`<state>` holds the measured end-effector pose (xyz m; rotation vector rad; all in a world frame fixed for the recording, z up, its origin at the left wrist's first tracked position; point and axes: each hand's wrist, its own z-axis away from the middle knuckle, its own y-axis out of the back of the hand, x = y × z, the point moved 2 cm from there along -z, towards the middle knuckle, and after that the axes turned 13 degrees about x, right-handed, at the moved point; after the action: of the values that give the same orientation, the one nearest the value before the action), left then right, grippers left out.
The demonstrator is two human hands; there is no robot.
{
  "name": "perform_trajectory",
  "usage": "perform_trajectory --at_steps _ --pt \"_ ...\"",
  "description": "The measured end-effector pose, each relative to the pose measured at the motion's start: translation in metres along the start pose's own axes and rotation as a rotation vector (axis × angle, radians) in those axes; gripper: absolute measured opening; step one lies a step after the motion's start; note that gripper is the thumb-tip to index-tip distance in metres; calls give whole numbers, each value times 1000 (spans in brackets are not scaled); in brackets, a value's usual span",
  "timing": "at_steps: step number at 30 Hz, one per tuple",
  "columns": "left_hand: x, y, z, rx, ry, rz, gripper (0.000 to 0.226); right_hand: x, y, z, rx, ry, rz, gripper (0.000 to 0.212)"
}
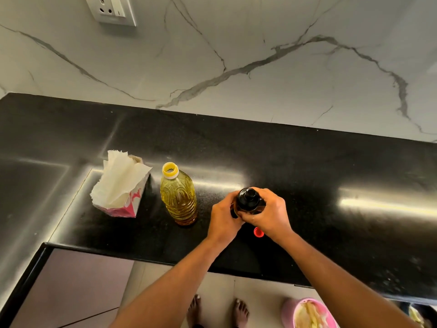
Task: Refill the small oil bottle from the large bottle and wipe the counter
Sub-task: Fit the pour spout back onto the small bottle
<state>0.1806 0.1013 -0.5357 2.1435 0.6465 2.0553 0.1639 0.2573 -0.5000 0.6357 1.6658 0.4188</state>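
Both hands' grip wraps the small oil bottle (247, 201): left hand (223, 216) beside, right hand (272, 213) opposite.

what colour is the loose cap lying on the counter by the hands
Red. The loose cap shows best in the head view, on the black counter.
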Motion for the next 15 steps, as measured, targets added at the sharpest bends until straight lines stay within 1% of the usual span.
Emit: perform_trajectory --at_steps 12,15 --pt "-10 4 -2 -35 -27 -31 64 6 -11 5 18 -51 -42 63" --pt "-12 4 -3 -50 -23 -34 67 8 -11 6 3 -65 -45 69"
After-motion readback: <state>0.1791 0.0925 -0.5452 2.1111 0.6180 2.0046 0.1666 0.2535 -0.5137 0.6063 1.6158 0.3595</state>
